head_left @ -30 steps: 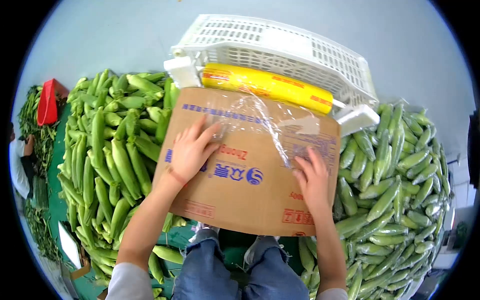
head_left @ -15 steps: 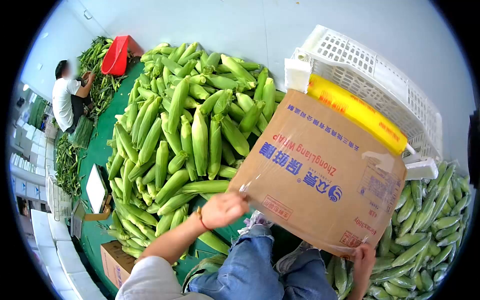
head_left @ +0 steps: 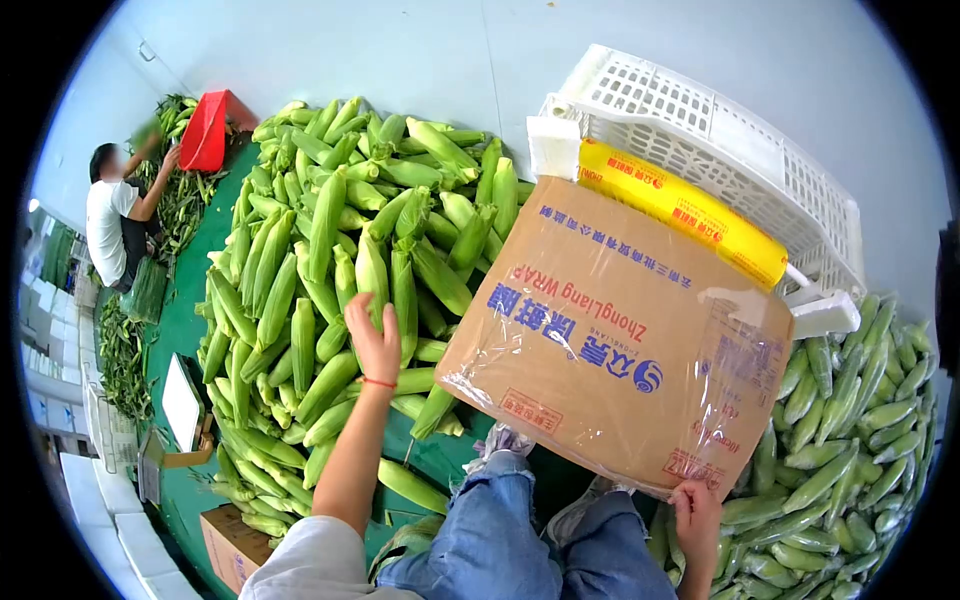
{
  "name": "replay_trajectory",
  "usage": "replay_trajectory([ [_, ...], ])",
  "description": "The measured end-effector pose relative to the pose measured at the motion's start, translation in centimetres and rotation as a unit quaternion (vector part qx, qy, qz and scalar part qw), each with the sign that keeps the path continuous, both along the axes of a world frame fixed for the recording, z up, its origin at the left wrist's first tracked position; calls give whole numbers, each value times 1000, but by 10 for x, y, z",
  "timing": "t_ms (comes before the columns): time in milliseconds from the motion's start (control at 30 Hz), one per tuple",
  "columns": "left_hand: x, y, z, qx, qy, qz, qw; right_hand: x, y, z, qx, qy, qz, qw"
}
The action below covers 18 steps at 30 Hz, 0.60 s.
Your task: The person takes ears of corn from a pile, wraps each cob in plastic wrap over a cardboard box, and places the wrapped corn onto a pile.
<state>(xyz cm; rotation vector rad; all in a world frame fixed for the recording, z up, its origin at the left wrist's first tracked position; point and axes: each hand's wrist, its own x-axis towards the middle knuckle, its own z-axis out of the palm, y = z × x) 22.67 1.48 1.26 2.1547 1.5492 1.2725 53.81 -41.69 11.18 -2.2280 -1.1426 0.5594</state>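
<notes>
My left hand (head_left: 372,345) is over the large pile of green corn ears (head_left: 325,220), fingers apart and holding nothing. Just beyond its fingertips lies a husked-leaf corn ear (head_left: 371,272); whether they touch is hard to tell. At the near right edge of the cardboard box (head_left: 590,400), my right hand (head_left: 697,515) pinches the clear plastic film (head_left: 740,400) spread over the box top. That film runs toward a yellow-wrapped roll (head_left: 690,210) along the box's far edge, between white foam end pieces (head_left: 553,147).
A white plastic crate (head_left: 720,130) stands behind the roll. Film-wrapped corn (head_left: 840,470) is heaped at right. On the green floor (head_left: 185,325) at left are a scale (head_left: 182,402) and a small carton (head_left: 232,545). Farther back, a person (head_left: 120,220) works beside a red basket (head_left: 206,130).
My left hand has left the film at the box's left corner and moved up and left over the corn pile, opening. My right hand stays at the film's edge. The view has shifted slightly.
</notes>
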Motion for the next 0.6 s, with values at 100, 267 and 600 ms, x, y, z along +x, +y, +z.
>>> replay_trajectory([
  [100, -21, 27, -31, -34, 171, 54, 983, 2, -5, -1, -1, 18, -7, 1000],
  [267, -21, 39, -15, -204, 202, 87, 954, 5, -5, 12, 11, 93, -62, 994],
  [600, 15, -32, 122, -368, -401, -358, 759, 4, -5, 6, -20, 68, -73, 995],
])
